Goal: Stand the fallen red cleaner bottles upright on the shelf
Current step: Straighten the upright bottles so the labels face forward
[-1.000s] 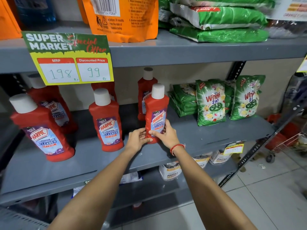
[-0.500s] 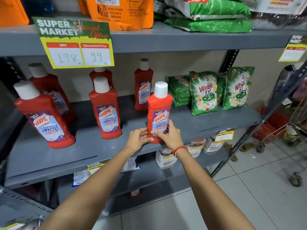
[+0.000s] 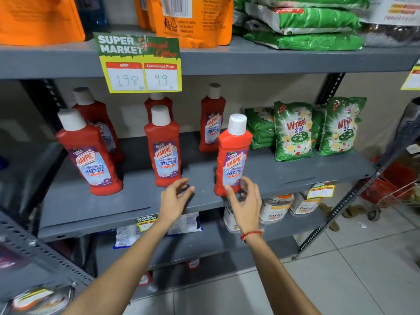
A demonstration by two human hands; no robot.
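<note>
Several red cleaner bottles with white caps stand upright on the grey middle shelf [image 3: 141, 201]. The nearest one, the front right bottle [image 3: 234, 153], stands close to the shelf's front edge. My right hand [image 3: 245, 201] hovers at its base with fingers spread, barely touching or just off it. My left hand [image 3: 176, 196] is open over the bare shelf to the bottle's left, holding nothing. Other bottles stand at front left [image 3: 88, 153], centre [image 3: 163, 148] and back [image 3: 212, 119], with more behind them.
Green detergent packs [image 3: 293, 133] stand on the same shelf to the right. A price card [image 3: 139, 62] hangs from the upper shelf, which carries orange and green bags. Packets sit on the lower shelf. A slanted metal strut [image 3: 354, 192] and a red basket are at the right.
Both hands have let go of the front right bottle and drawn back. My left hand moved left, away from it. The bottle stays upright.
</note>
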